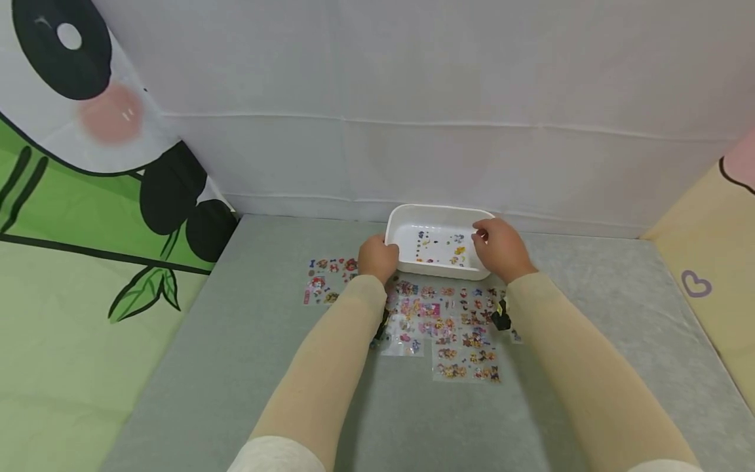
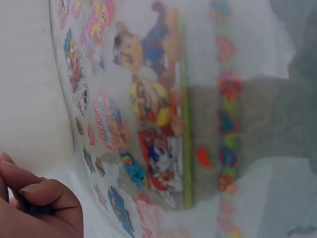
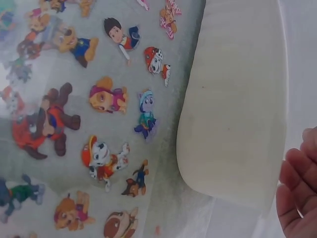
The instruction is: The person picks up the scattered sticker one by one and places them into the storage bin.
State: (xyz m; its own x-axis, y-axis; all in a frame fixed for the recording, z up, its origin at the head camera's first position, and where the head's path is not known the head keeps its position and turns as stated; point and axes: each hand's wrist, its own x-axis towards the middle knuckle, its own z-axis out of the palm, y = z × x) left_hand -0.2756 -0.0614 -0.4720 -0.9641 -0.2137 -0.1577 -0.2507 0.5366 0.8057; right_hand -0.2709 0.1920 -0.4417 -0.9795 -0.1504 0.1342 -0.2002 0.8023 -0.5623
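A white rectangular tray (image 1: 439,269) stands near the back of the table, with small colourful stickers (image 1: 459,250) on its inside bottom. At its left front corner my left hand (image 1: 378,257) grips the tray, thumb along the front wall. My right hand (image 1: 501,248) is over the tray's right rim, fingers loosely bent with a gap between thumb and forefinger; nothing shows between them. In the right wrist view these fingers (image 3: 299,171) are beside the tray wall (image 3: 233,114). Transparent sheets of cartoon stickers (image 1: 451,328) lie in front of the tray, partly under my wrists.
Another sticker sheet (image 1: 330,282) lies left of my left hand. The grey cloth-covered table (image 1: 248,367) ends at a white curtain wall (image 1: 413,157) just behind the tray. Printed cloths hang at the left (image 1: 65,314) and right.
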